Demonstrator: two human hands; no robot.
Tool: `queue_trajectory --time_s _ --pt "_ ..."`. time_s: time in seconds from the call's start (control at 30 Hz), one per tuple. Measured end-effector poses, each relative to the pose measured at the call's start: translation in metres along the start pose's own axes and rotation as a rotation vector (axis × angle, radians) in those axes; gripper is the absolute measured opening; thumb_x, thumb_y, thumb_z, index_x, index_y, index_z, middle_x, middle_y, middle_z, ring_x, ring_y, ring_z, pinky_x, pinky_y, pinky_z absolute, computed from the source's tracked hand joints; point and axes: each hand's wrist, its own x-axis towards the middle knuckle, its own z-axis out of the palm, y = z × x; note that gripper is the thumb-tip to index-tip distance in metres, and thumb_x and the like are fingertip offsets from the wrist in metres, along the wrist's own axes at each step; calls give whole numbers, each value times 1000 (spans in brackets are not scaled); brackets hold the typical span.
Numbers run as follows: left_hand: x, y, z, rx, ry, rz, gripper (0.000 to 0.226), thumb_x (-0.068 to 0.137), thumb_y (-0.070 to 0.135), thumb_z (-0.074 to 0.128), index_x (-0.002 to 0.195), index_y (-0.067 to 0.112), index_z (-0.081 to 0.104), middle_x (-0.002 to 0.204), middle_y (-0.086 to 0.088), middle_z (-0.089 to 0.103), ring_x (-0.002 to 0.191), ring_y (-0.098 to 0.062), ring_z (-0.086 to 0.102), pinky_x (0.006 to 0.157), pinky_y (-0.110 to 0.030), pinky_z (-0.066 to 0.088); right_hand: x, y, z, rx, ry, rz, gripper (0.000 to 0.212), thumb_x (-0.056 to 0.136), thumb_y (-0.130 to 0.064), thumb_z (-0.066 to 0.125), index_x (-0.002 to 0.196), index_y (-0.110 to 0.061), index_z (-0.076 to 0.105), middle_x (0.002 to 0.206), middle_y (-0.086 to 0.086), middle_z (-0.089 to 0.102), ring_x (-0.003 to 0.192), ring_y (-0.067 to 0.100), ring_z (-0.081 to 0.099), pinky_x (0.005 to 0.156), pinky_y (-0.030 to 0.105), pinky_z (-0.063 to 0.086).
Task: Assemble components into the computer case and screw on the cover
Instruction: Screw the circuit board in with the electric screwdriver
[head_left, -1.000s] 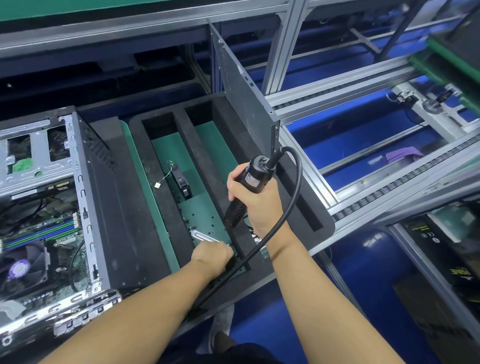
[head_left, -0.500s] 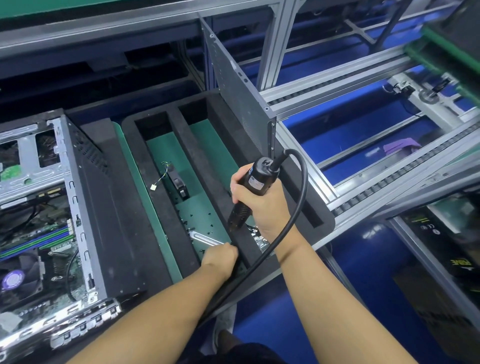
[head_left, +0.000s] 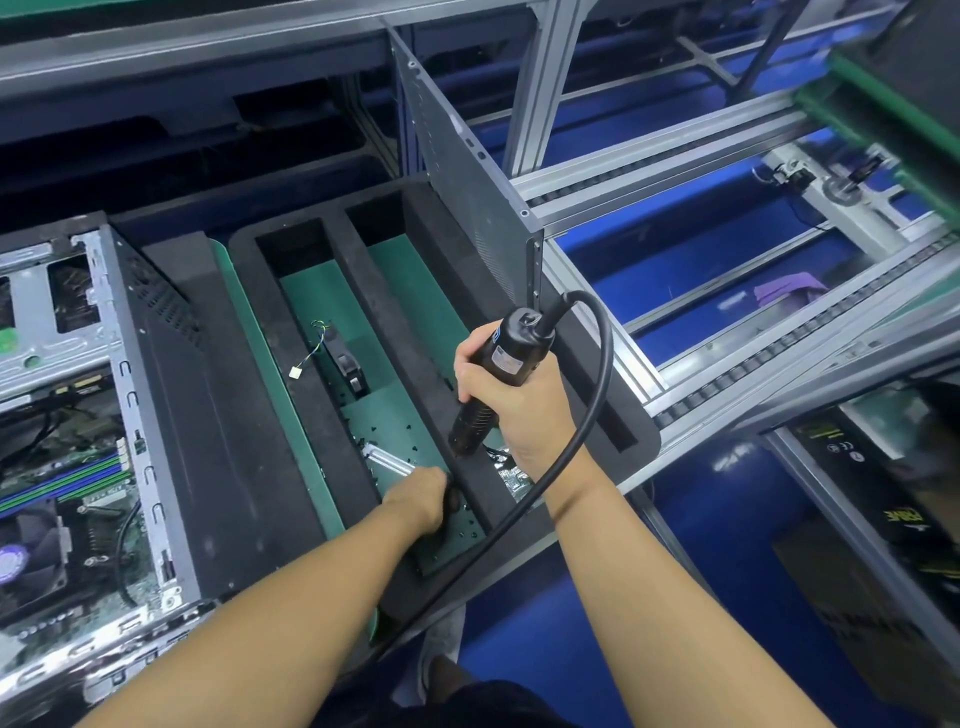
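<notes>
The open computer case (head_left: 145, 415) lies at the left, its motherboard and fan exposed. A black foam tray (head_left: 249, 415) with green-floored compartments sits beside it. My right hand (head_left: 519, 410) grips a black electric screwdriver (head_left: 498, 374), tip down over the tray's divider. My left hand (head_left: 421, 496) reaches into the near end of the left compartment, fingers curled down among small black screws (head_left: 410, 449); what they pinch is hidden. A metal bracket (head_left: 387, 460) lies just beyond it. The grey side cover (head_left: 467, 171) stands upright in the tray's right slot.
A small black part with a wired connector (head_left: 343, 361) lies in the left compartment. Aluminium conveyor rails (head_left: 675, 395) run along the right over a blue floor. The screwdriver's black cable (head_left: 597, 395) loops across my right forearm. Boxes (head_left: 883, 509) sit at lower right.
The view has shifted slightly. My left hand stays low in the compartment's near end, and my right hand keeps the screwdriver over the divider.
</notes>
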Motion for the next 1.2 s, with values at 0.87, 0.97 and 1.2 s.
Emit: queue_trajectory --time_s 0.87,0.97,1.2 --pt "-6 -22 -63 -1182 -49 -278 14 89 -6 64 81 4 60 73 -15 67 56 -19 70 57 -29 61 7 -21 22 164 7 -29 20 83 -3 66 85 -24 67 67 5 61 63 20 56 69 28 51" --pt "-14 -42 -88 -1540 63 -341 4 90 5 69 91 5 66 70 -9 68 47 -9 67 48 -21 57 14 -35 33 206 -6 -54 20 82 -2 66 84 -21 67 69 6 61 62 20 56 68 28 51" --pt "-42 -43 -129 -2107 124 -291 21 93 21 66 77 11 57 49 4 62 41 -4 60 44 -21 55 29 -70 56 315 100 -103 25 76 2 65 79 -22 67 75 4 60 64 26 52 72 40 45"
